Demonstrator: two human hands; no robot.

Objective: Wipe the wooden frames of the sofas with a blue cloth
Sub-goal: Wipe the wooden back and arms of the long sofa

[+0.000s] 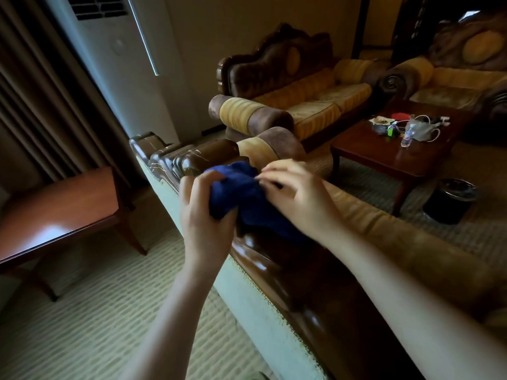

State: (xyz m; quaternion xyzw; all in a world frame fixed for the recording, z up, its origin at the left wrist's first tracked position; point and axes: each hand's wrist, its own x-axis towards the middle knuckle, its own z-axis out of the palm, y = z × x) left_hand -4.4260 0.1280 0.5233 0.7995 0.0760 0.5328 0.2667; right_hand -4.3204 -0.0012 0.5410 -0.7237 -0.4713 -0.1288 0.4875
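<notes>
Blue cloth (241, 193): bunched on the sofa's wooden top rail (288, 270), left hand (203, 212) gripping, right hand (296, 196) pinching its edge. Step, seemingly: regathering mid-wipe. Next: press and sweep along the carved rail.

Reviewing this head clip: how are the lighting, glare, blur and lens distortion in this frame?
Head view: dim, warm room light. Bright glare streaks on the glossy wooden frame and side table. Slight motion blur on the right hand, left hand and blue cloth. Wide-angle lens bows the curtain and tilts the walls. Far sofa soft but readable.
</notes>
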